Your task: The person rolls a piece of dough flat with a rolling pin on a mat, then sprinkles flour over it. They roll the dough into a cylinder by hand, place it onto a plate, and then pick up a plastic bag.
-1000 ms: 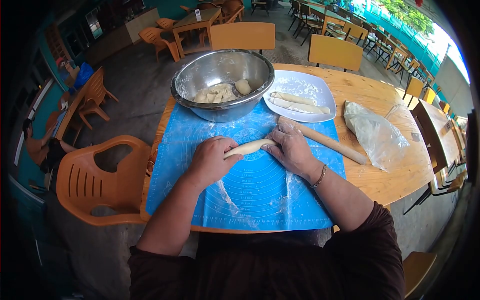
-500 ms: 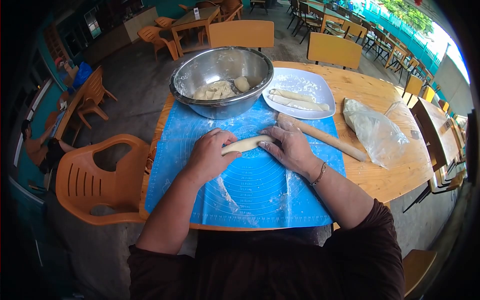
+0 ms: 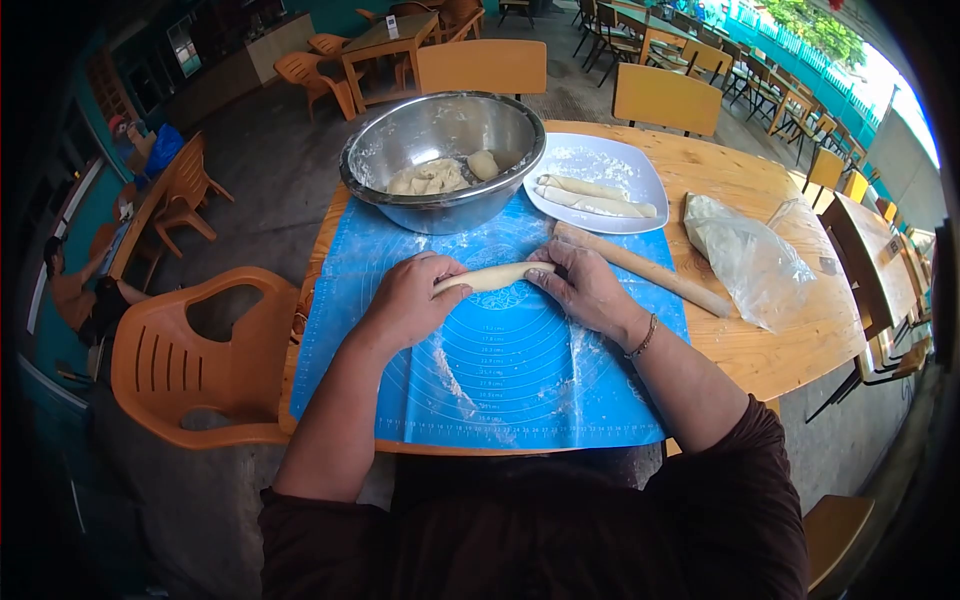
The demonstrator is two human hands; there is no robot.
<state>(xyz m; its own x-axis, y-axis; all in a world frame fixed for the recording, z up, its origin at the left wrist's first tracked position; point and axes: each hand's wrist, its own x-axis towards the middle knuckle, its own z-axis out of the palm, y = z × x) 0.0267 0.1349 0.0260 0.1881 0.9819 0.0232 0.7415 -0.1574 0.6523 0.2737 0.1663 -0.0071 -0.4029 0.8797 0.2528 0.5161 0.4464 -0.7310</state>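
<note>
Daylight glare (image 3: 915, 108) burns white at two o'clock, dimness gathers toward nine, fisheye edges bend into black, the bench (image 3: 715, 165) softly lit

At centre, the left hand (image 3: 402, 300) and right hand (image 3: 592, 292) partly hide the ends of the dough roll (image 3: 496, 278). Upper centre, the bowl (image 3: 445, 215) covers some mat (image 3: 480, 385). The bottom edge crops the shirt (image 3: 540, 550).

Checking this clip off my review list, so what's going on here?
The left hand and right hand hold a dough strip by its ends, over a floured blue mat. Beyond them, a metal bowl contains more dough, and a white plate holds rolled pieces. A rolling pin lies beyond the right hand, near a plastic bag.
</note>
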